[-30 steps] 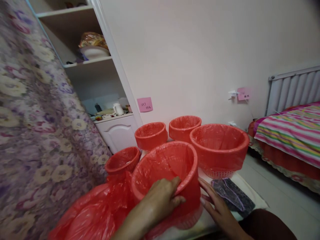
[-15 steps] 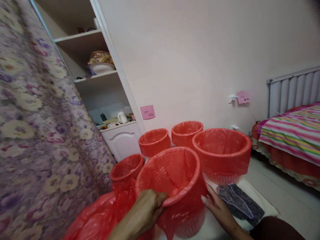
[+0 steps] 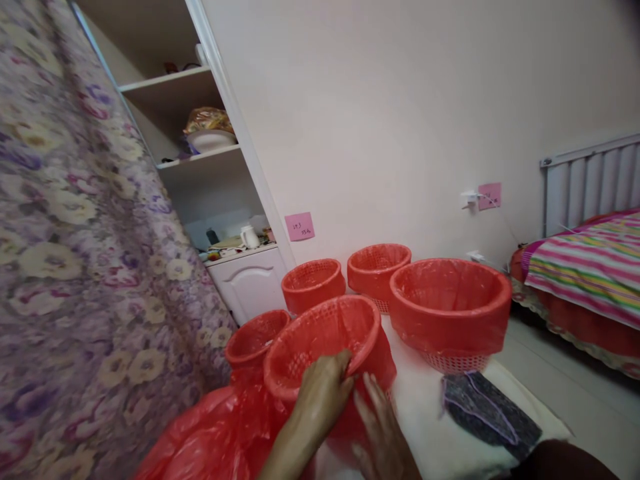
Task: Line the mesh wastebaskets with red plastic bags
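A loose red bag [image 3: 210, 440] lies at the far left, at 9 o'clock from the hands; the left hand [image 3: 323, 390] is clamped on the near rim of the tilted basket [image 3: 320, 337], fingers curled over its edge; the basket sits at 12 o'clock from this hand, touching it; the right hand [image 3: 383, 430] lies just beside, fingers spread apart and flat against the basket's red liner; at 2 o'clock stands the lined basket [image 3: 450, 303]; a dark cloth [image 3: 487, 413] lies at 3 o'clock.

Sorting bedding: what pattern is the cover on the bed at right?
Multicoloured stripes on the bed cover, head view.
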`<state>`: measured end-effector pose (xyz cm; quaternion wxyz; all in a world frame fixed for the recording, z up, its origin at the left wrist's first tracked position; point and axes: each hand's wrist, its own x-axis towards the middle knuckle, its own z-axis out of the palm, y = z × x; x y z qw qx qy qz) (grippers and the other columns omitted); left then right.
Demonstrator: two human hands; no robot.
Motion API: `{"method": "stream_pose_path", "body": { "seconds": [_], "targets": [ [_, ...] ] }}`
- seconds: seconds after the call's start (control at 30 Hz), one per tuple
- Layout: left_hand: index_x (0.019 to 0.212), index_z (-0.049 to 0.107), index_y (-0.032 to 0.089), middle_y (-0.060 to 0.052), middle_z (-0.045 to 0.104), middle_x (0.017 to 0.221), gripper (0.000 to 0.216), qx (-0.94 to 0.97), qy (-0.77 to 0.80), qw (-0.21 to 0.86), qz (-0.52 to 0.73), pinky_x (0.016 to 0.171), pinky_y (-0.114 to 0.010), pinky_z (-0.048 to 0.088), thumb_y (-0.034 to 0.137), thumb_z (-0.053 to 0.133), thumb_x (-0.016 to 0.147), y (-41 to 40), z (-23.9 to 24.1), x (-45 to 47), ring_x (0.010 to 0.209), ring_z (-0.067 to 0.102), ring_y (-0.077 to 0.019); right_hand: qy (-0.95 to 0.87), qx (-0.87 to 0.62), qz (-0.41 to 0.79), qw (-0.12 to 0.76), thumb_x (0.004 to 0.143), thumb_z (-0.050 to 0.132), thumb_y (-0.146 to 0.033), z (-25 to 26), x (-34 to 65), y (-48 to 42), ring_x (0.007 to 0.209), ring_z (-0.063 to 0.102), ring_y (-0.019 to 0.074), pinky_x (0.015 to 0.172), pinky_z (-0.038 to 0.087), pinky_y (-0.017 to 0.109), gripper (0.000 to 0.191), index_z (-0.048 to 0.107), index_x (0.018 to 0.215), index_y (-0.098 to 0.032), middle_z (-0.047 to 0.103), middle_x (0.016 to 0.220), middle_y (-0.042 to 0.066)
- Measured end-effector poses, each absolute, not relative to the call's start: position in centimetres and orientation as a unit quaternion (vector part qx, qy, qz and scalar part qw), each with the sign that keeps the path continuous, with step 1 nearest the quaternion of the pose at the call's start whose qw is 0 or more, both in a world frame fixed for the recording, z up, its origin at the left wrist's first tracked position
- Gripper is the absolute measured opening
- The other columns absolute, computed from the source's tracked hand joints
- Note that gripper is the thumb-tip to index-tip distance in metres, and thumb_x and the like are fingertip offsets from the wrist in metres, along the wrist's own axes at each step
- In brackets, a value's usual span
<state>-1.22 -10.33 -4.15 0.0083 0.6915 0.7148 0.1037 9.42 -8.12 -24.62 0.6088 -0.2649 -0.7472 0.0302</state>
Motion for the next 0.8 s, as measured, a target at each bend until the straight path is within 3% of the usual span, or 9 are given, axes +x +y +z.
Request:
{"method": "stream_pose_path", "body": {
  "seconds": [0.13, 0.2, 0.27, 0.37, 0.5, 0.57, 0.67, 0.73, 0.8],
  "targets": [
    [0.093, 0.061, 0.019, -0.009, 0.074, 0.092, 0.014, 0.686, 0.72, 0.015, 0.105, 0.066, -0.032, 0.033, 0.028, 0.055, 0.085, -10.8, -4.1, -1.5, 0.087, 0.067, -0.0244, -0.779, -0.24, -0.035, 0.579, 0.098, 0.041, -0.047, -31.8, 10.6, -6.1, 0.13, 0.056, 0.0308, 0.091, 0.061, 0.039, 0.058, 0.035, 0.151, -0.027, 0.01, 0.168, 0.003],
    [0.098, 0.062, 0.018, -0.01, 0.075, 0.095, 0.017, 0.686, 0.72, 0.022, 0.1, 0.069, -0.032, 0.037, 0.026, 0.053, 0.085, -11.2, -4.7, -1.1, 0.089, 0.069, -0.0251, -0.771, -0.258, 0.014, 0.581, 0.098, 0.043, -0.036, -32.3, 12.9, -5.8, 0.132, 0.055, 0.0256, 0.097, 0.058, 0.034, 0.054, 0.034, 0.151, -0.031, 0.024, 0.166, 0.001],
    [0.1, 0.063, 0.019, -0.01, 0.076, 0.098, 0.02, 0.69, 0.718, 0.028, 0.091, 0.071, -0.032, 0.04, 0.018, 0.05, 0.084, -11.4, -5.5, -0.2, 0.093, 0.07, -0.0258, -0.758, -0.317, 0.092, 0.563, 0.098, 0.043, -0.026, -30.8, 14.5, -6.1, 0.139, 0.047, 0.0251, 0.108, 0.051, 0.036, 0.056, 0.032, 0.152, -0.03, 0.034, 0.162, 0.004],
    [0.096, 0.064, 0.021, -0.008, 0.077, 0.095, 0.023, 0.701, 0.709, 0.028, 0.077, 0.07, -0.032, 0.043, 0.015, 0.045, 0.085, -11.1, -6.2, 1.6, 0.091, 0.072, -0.0255, -0.759, -0.32, 0.137, 0.551, 0.097, 0.045, -0.025, -28.5, 14.9, -6.7, 0.143, 0.041, 0.0261, 0.112, 0.046, 0.039, 0.056, 0.034, 0.152, -0.027, 0.037, 0.16, 0.006],
    [0.09, 0.066, 0.021, -0.01, 0.076, 0.087, 0.023, 0.697, 0.715, 0.016, 0.051, 0.065, -0.036, 0.049, 0.02, 0.043, 0.089, -11.1, -5.9, 3.2, 0.08, 0.073, -0.0292, -0.779, -0.238, 0.115, 0.569, 0.094, 0.049, -0.022, -29.5, 14.4, -6.0, 0.125, 0.061, 0.0212, 0.097, 0.058, 0.029, 0.047, 0.052, 0.14, -0.03, 0.059, 0.143, 0.006],
    [0.099, 0.067, 0.019, -0.011, 0.076, 0.096, 0.022, 0.698, 0.714, -0.001, 0.045, 0.074, -0.039, 0.054, 0.017, 0.048, 0.088, -12.0, -5.9, 3.1, 0.088, 0.072, -0.0298, -0.784, -0.239, 0.099, 0.565, 0.092, 0.05, -0.015, -30.0, 15.5, -5.3, 0.112, 0.07, 0.0184, 0.088, 0.061, 0.023, 0.043, 0.059, 0.132, -0.029, 0.069, 0.128, 0.007],
    [0.131, 0.055, 0.019, -0.014, 0.07, 0.126, 0.047, 0.744, 0.655, -0.094, 0.09, 0.098, -0.044, 0.054, 0.022, 0.063, 0.085, -13.9, -6.7, 1.8, 0.116, 0.065, -0.0312, -0.79, -0.279, 0.058, 0.542, 0.089, 0.054, -0.012, -27.7, 18.5, -4.7, 0.114, 0.069, 0.0213, 0.086, 0.062, 0.023, 0.041, 0.056, 0.129, -0.023, 0.069, 0.126, 0.013],
    [0.14, 0.047, 0.019, -0.014, 0.068, 0.131, 0.063, 0.772, 0.595, -0.165, 0.15, 0.099, -0.043, 0.056, 0.032, 0.07, 0.082, -15.0, -7.3, 0.1, 0.118, 0.065, -0.0302, -0.778, -0.305, 0.046, 0.548, 0.091, 0.057, -0.019, -24.6, 20.2, -4.7, 0.107, 0.072, 0.0213, 0.085, 0.063, 0.025, 0.045, 0.049, 0.135, -0.021, 0.067, 0.126, 0.015],
    [0.132, 0.055, 0.024, -0.009, 0.073, 0.122, 0.049, 0.763, 0.586, -0.17, 0.214, 0.093, -0.037, 0.059, 0.038, 0.065, 0.086, -15.5, -7.3, -2.1, 0.109, 0.07, -0.0255, -0.767, -0.319, 0.039, 0.556, 0.092, 0.058, -0.024, -21.7, 21.2, -4.8, 0.091, 0.075, 0.0196, 0.077, 0.065, 0.025, 0.054, 0.042, 0.143, -0.024, 0.068, 0.123, 0.014]
  ]
}}
